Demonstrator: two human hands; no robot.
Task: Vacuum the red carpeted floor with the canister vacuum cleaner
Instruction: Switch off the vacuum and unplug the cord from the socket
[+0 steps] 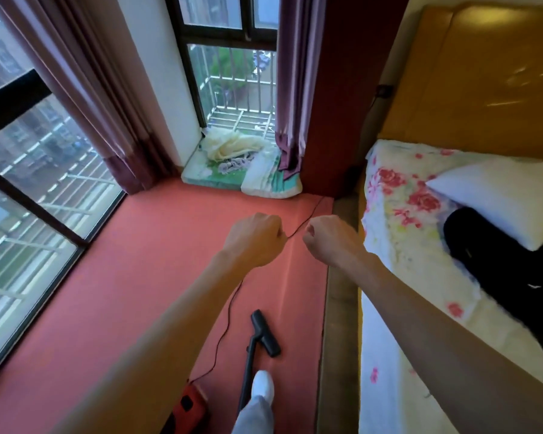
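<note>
The red carpet (132,277) fills the floor between the window wall and the bed. A red canister vacuum (187,402) sits at the bottom edge, partly hidden by my left arm. Its black wand (248,364) and floor head (265,333) lie on the carpet beside my white shoe (262,386). A thin black power cord (226,321) rises from the canister to my left hand (254,239), which grips it in a fist. The cord runs on past the curled fingers of my right hand (326,239), which pinch it, toward the far wall corner.
A bed (389,220) with a floral sheet, a white pillow (499,195) and a black bag (499,277) lines the right side. Floor-to-ceiling windows (29,214) are on the left. Purple curtains (113,120) hang there, and cushions and cloth (232,151) lie on the sill ahead.
</note>
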